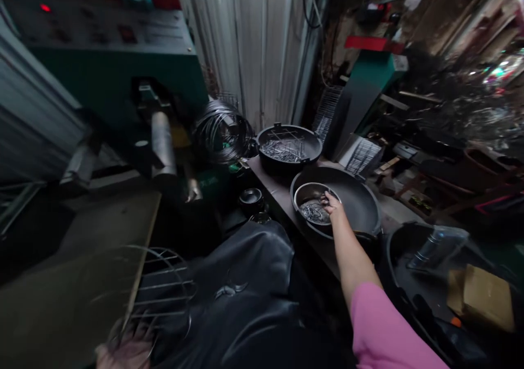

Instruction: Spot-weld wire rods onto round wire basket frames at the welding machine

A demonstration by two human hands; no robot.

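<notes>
My left hand [125, 350] is at the bottom left, blurred, with its fingers closed round the edge of a round wire rack [164, 290]. The rack's parallel bars lie partly over the dark cloth on my lap. My right hand [333, 204] reaches into a metal bowl [301, 197], near its right side. Its fingers are pinched together, and what they hold is too small to make out. Thin bent wire pieces [314, 213] lie in that bowl, just left of the fingers. The bowl stands inside a larger dark pan [360, 200].
Behind stands another dark pan [289, 161] of wire pieces. A coil of wire [223, 131] leans near the green machine [106, 79]; its metal electrode arm [162, 142] juts out at left. At right, a black tub [403, 271] holds a cardboard box [487, 298].
</notes>
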